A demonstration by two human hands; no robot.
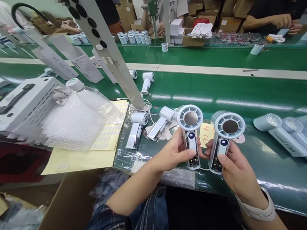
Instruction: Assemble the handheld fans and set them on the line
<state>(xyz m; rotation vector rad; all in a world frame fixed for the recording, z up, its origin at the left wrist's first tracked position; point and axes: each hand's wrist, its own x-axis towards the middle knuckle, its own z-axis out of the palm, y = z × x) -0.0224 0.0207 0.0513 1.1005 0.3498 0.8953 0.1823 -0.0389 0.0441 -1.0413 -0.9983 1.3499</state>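
Observation:
My left hand (176,152) is closed around the handle of a light-blue handheld fan (190,119), its thumb on the open circuit board below a round display reading 20. In my right hand (237,164) is a second handheld fan (229,126), also with bare electronics and a lit 20. Both stand nearly upright, round heads up, side by side just above the bench edge. A thin white cable shows between their lower ends. Behind my left hand lie two more opened fans, one (135,135) by the metal post and another (158,127) nearer.
Several light-blue fans (292,134) lie piled on the right. A slanted metal post (112,55) rises behind the opened fans. Left are yellow sticker sheets (90,155), a plastic bottle (75,86) and a white machine (16,108). Co-workers sit across the green conveyor belt (189,82).

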